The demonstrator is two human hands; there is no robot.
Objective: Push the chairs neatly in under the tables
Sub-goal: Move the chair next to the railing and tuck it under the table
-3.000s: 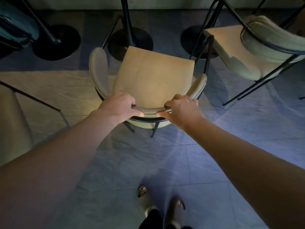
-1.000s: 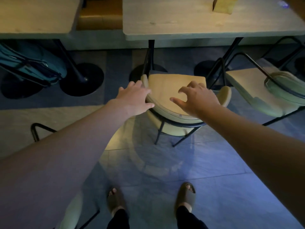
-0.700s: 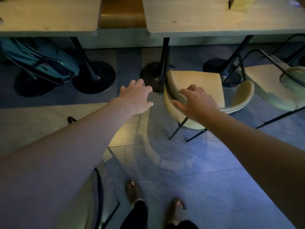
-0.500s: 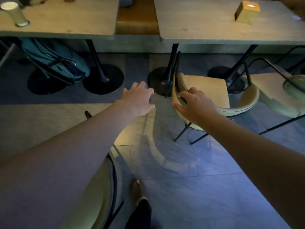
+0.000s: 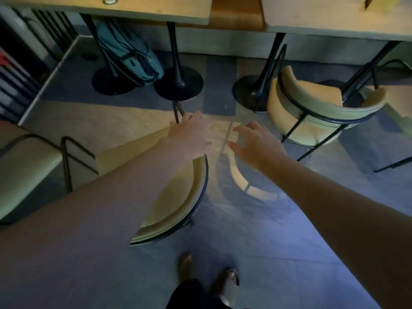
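Chair (image 5: 178,197): below my left arm, out from the worktop (image 5: 156,12).
Obstacles: teal bag (image 5: 131,54) between pedestal bases (image 5: 178,83).
Hands: my left (image 5: 191,137) and right (image 5: 256,143) spread, holding nothing.

The right hand (image 5: 256,144) has let go of the backrest of the tan chair (image 5: 316,112) it held half a second ago and now hangs open over the floor, well left of that chair. The view has swung left, and another chair (image 5: 176,197) has come in under the left forearm. The left hand (image 5: 191,136), fingers loosely spread, now hovers over that nearer chair's curved back.
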